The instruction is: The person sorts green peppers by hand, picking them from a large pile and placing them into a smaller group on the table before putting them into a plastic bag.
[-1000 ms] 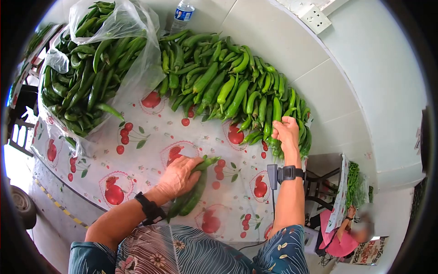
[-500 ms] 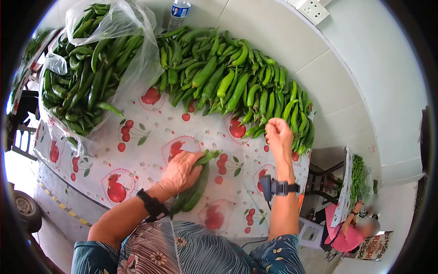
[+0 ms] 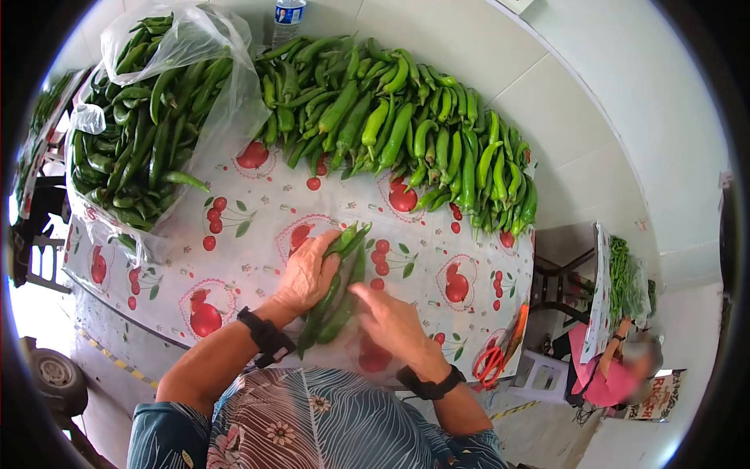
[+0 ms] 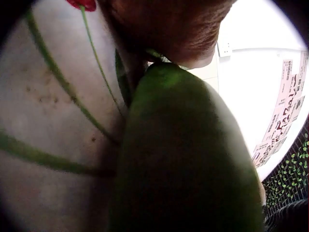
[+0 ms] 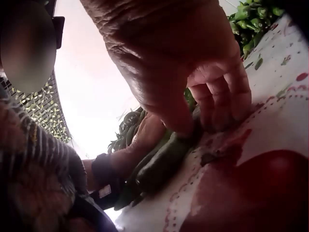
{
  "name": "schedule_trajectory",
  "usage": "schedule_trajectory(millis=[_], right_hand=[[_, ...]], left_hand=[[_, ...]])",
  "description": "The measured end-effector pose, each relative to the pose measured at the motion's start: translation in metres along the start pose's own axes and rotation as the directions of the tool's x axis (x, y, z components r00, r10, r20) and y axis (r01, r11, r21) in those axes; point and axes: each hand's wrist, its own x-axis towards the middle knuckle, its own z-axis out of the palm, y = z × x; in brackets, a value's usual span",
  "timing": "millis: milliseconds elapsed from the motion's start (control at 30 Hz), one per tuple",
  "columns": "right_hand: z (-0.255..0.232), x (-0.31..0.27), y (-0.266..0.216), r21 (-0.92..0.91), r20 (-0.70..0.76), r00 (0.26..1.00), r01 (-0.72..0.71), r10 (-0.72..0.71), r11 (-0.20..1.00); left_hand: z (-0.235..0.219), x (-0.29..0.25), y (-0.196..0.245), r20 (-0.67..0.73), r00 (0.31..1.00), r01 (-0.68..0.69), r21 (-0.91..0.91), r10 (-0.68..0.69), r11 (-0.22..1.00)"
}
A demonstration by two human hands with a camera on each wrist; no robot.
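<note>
In the head view my left hand (image 3: 307, 275) grips several green peppers (image 3: 320, 314) near their stem ends, low over the cloth. Against their right side, my right hand (image 3: 397, 327) has its thumb at a larger pepper (image 3: 341, 316); its other fingers are blurred. The right wrist view shows the right hand (image 5: 178, 63) with thumb touching a pepper (image 5: 161, 164) and bent fingers reaching down beside it. A dark green pepper (image 4: 181, 159) fills much of the left wrist view, below part of the left hand (image 4: 169, 29).
A long row of peppers (image 3: 398, 129) lines the table's back edge, with a plastic bag (image 3: 234, 109) of peppers at left and a bottle (image 3: 287, 22) behind. Red-handled scissors (image 3: 491, 363) lie at the right edge of the cherry-patterned cloth (image 3: 273, 205). Another person (image 3: 605, 363) sits beyond.
My right hand has moved from the pepper row down and left to the peppers under my left hand. The left hand keeps its grip. The scissors have come into view.
</note>
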Motion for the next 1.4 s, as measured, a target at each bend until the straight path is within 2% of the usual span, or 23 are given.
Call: schedule_trajectory(millis=[100, 200, 300, 400, 533, 667, 767, 800, 867, 967, 1067, 1167, 1200, 1267, 1367, 1400], right_hand=[[-0.008, -0.008, 0.005, 0.004, -0.054, 0.994, -0.093, 0.093, 0.996], [-0.006, -0.009, 0.01, 0.152, -0.173, 0.972, -0.134, 0.16, 0.979], [-0.01, -0.011, -0.019, 0.087, -0.035, 0.993, -0.111, 0.115, 0.99], [0.011, -0.011, -0.025, -0.093, 0.196, 0.975, -0.088, 0.105, 0.992], [0.008, -0.021, 0.007, -0.071, -0.072, 0.996, -0.05, 0.045, 0.996], [-0.031, -0.046, 0.043, -0.211, -0.179, 0.974, -0.177, 0.14, 0.961], [-0.038, -0.056, 0.041, -0.115, -0.372, 0.894, -0.313, 0.251, 0.943], [-0.034, -0.059, 0.041, -0.043, -0.387, 0.86, -0.377, 0.333, 0.925], [-0.019, -0.062, 0.046, 0.106, -0.399, 0.778, -0.487, 0.485, 0.867], [-0.007, -0.065, 0.058, 0.17, -0.309, 0.728, -0.591, 0.612, 0.789], [-0.015, -0.062, 0.053, 0.237, -0.181, 0.741, -0.605, 0.647, 0.76], [-0.018, -0.056, 0.051, 0.302, -0.186, 0.753, -0.568, 0.632, 0.766], [-0.022, -0.056, 0.05, 0.459, -0.106, 0.736, -0.56, 0.669, 0.69], [-0.033, -0.057, 0.05, 0.72, 0.068, 0.718, -0.516, 0.693, 0.464], [-0.039, -0.066, 0.055, 0.878, 0.116, 0.799, -0.36, 0.591, 0.314], [-0.044, -0.066, 0.056, 0.895, 0.055, 0.807, -0.301, 0.587, 0.33]], left_hand=[[0.001, -0.001, -0.001, 0.001, 1.0, 0.004, 0.008, -0.004, 1.0], [0.003, 0.0, -0.003, -0.007, 1.0, -0.027, 0.028, 0.028, 0.999], [0.004, 0.0, -0.003, 0.003, 1.0, -0.031, 0.06, 0.031, 0.998], [0.003, 0.0, -0.002, 0.008, 0.998, -0.061, 0.073, 0.06, 0.995], [0.003, -0.001, -0.001, 0.011, 0.999, -0.052, 0.073, 0.051, 0.996], [0.004, 0.0, -0.003, 0.005, 0.999, -0.049, 0.071, 0.049, 0.996], [0.003, 0.0, -0.001, 0.01, 0.999, -0.053, 0.073, 0.052, 0.996], [0.003, 0.0, -0.001, 0.009, 0.998, -0.059, 0.075, 0.059, 0.995], [0.004, 0.001, -0.001, 0.004, 0.998, -0.069, 0.08, 0.069, 0.994], [0.004, 0.0, -0.001, -0.001, 0.997, -0.07, 0.089, 0.071, 0.994], [0.003, 0.0, 0.0, 0.0, 0.997, -0.076, 0.096, 0.077, 0.992], [0.005, 0.0, 0.0, 0.001, 0.996, -0.085, 0.099, 0.085, 0.991], [0.005, -0.001, 0.0, 0.0, 0.996, -0.085, 0.097, 0.086, 0.992], [0.004, -0.001, -0.001, 0.001, 0.996, -0.09, 0.096, 0.09, 0.991], [0.004, 0.0, 0.0, 0.002, 0.996, -0.093, 0.09, 0.094, 0.992], [0.003, 0.0, 0.001, 0.004, 0.996, -0.095, 0.091, 0.095, 0.991]])
